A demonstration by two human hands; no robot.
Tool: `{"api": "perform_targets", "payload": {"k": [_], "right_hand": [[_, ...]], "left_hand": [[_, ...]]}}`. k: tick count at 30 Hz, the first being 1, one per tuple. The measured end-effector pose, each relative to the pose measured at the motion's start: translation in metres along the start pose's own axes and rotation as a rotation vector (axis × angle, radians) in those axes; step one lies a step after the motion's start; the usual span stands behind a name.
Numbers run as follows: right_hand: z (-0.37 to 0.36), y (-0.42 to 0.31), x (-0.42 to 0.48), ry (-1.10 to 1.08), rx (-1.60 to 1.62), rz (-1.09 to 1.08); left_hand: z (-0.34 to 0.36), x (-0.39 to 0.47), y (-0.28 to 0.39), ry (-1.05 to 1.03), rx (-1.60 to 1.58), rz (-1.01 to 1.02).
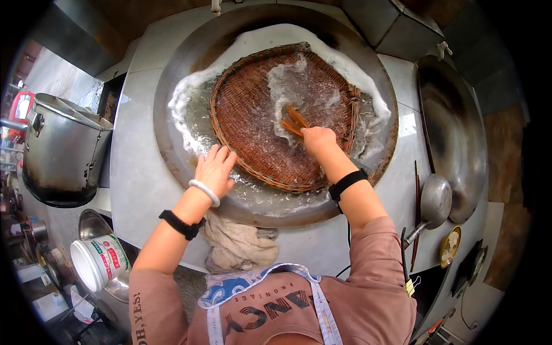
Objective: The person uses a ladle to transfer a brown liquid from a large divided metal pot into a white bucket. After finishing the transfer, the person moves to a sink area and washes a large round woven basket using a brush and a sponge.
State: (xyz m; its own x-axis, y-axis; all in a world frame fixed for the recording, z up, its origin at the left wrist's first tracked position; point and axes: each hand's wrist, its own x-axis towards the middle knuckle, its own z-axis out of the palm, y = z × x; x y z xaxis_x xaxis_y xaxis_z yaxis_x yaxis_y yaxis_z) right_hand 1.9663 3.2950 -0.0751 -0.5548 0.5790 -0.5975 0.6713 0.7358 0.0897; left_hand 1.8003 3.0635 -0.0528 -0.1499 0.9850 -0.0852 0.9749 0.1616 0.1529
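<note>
A round woven wicker tray (258,112), wet and brown, lies in a large metal wok (172,142) that holds foamy water (192,97). In my right hand (318,139) is a brush of split bamboo (295,120), its bristles against the soapy weave right of the tray's middle. My left hand (215,169) rests at the tray's near left rim with the fingers spread, and it grips nothing that I can see. A crumpled beige cloth (239,246) lies on the tiled counter just below the wok's near edge.
On the right are a second large wok (457,138), a metal ladle (435,200), long thin sticks (416,207) and a yellow bowl (450,246). A tall metal pot (62,151) and a white plastic bucket (99,263) stand off the counter's left side. A tap (216,6) shows above the wok.
</note>
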Motion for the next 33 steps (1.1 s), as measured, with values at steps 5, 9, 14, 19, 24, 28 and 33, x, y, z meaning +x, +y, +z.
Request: {"api": "perform_targets", "payload": {"k": [5, 9, 14, 19, 24, 28, 33], "right_hand": [[0.01, -0.046, -0.019, -0.107, -0.153, -0.256], [0.038, 0.033, 0.021, -0.091, -0.142, 0.142], [0.005, 0.064, 0.008, 0.038, -0.043, 0.138], [-0.044, -0.042, -0.065, -0.028, -0.042, -0.472], [0.022, -0.024, -0.024, -0.149, -0.176, -0.399], [0.006, 0.039, -0.019, -0.224, -0.288, -0.156], [-0.056, -0.05, -0.076, -0.171, -0.096, -0.502]], "left_hand": [[0.069, 0.053, -0.007, -0.189, 0.396, 0.154], [0.065, 0.065, 0.025, -0.626, 0.44, 0.209], [0.009, 0.02, 0.028, -0.416, 0.195, 0.392], [-0.026, -0.01, 0.033, -0.076, -0.059, 0.483], [-0.064, -0.055, 0.034, -0.205, -0.157, 0.517], [-0.113, -0.084, 0.014, -0.183, -0.134, 0.437], [-0.119, -0.093, 0.014, -0.063, -0.238, 0.364]]}}
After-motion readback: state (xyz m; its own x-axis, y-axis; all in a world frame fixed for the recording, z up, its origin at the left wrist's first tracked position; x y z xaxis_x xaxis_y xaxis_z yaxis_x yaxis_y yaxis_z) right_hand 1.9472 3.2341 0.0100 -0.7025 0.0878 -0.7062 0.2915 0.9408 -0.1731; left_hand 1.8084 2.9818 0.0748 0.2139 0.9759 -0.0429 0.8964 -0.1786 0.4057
